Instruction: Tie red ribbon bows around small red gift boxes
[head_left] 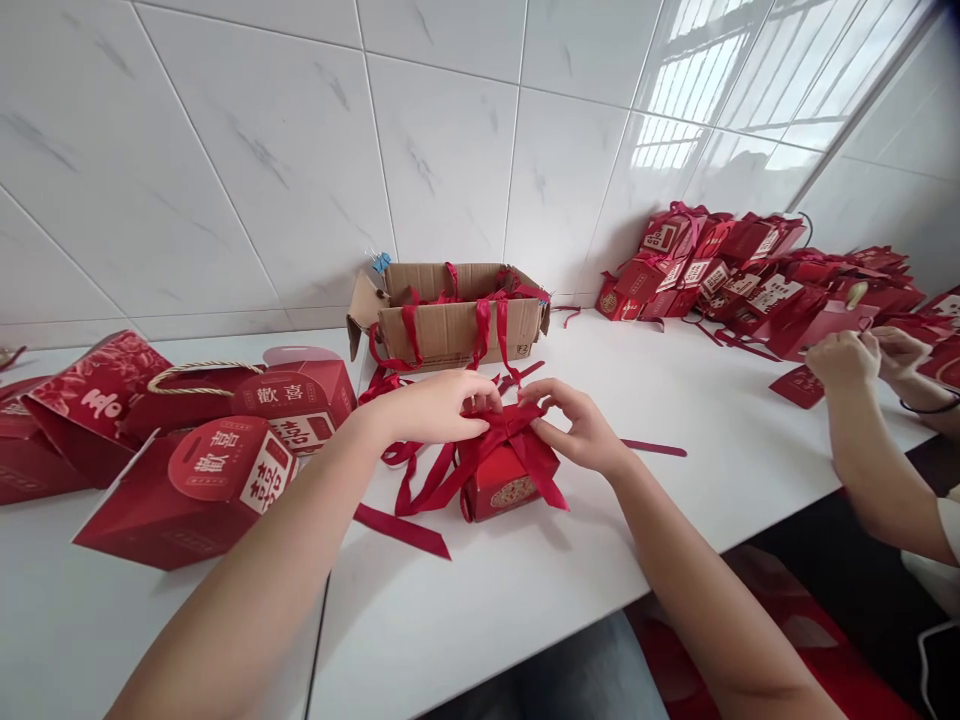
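In front of me on the white table stands a small red gift box (504,490) with a gold round pattern on its side. A red ribbon (491,443) is tied in a bow on its top, its tails hanging over the front. My left hand (457,403) has its fingers curled closed on the left part of the bow. On the other side, my right hand (574,420) pinches the ribbon between thumb and fingers. Some fingertips are hidden behind the ribbon loops.
A cardboard box (450,335) full of red ribbons stands against the tiled wall. Larger red gift boxes (199,490) are at the left. Many red boxes (675,265) are piled at the right, where a co-worker's hands (847,360) work. Loose ribbon strips (405,530) lie about.
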